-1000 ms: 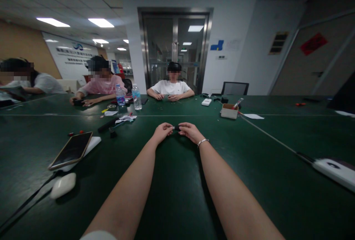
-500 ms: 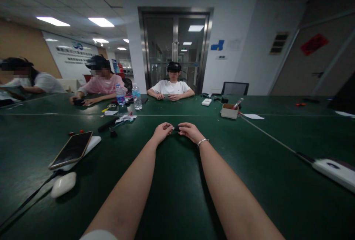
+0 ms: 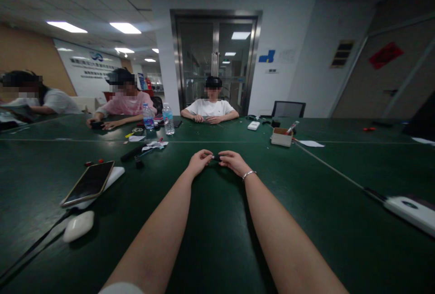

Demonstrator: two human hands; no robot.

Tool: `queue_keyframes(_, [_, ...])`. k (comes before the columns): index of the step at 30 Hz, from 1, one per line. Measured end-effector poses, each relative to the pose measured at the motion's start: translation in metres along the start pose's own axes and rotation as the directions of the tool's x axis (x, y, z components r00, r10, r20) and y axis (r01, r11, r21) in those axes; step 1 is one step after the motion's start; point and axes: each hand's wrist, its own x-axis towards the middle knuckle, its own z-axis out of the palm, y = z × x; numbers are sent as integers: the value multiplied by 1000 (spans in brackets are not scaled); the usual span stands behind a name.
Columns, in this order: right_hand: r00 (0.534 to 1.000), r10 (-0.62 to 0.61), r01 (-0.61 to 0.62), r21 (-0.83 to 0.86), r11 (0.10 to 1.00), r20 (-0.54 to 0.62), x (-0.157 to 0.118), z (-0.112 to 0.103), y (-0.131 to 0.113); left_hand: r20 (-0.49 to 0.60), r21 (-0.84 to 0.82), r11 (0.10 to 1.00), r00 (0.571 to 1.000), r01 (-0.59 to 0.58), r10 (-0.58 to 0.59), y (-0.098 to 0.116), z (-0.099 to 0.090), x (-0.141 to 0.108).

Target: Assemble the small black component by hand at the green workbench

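Both my hands meet over the middle of the dark green table [image 3: 217,221]. A small black object [image 3: 216,157] spans the short gap between my fingertips. My left hand [image 3: 200,163] pinches its left end, where a small light-coloured tip shows. Its right end is between the thumb and fingers of my right hand [image 3: 234,162], which wears a silver bracelet [image 3: 249,174] at the wrist. The object is too small to make out exactly, and my fingers cover part of it.
Left lie a phone [image 3: 89,183], a white rounded case [image 3: 79,226], a cable and a small black item [image 3: 139,162]. Two bottles [image 3: 168,119] stand further back. A small box [image 3: 282,136] and a white device [image 3: 411,210] are right. Three people sit across and to the left.
The light tip of the black object shows less between my fingers than before. My hands have otherwise hardly moved.
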Motion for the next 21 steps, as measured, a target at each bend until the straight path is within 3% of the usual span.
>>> queue_keyframes(21, [1000, -1, 1, -3, 1000, -1, 1, 0, 1, 13, -57, 997, 999, 51, -50, 3, 2, -1])
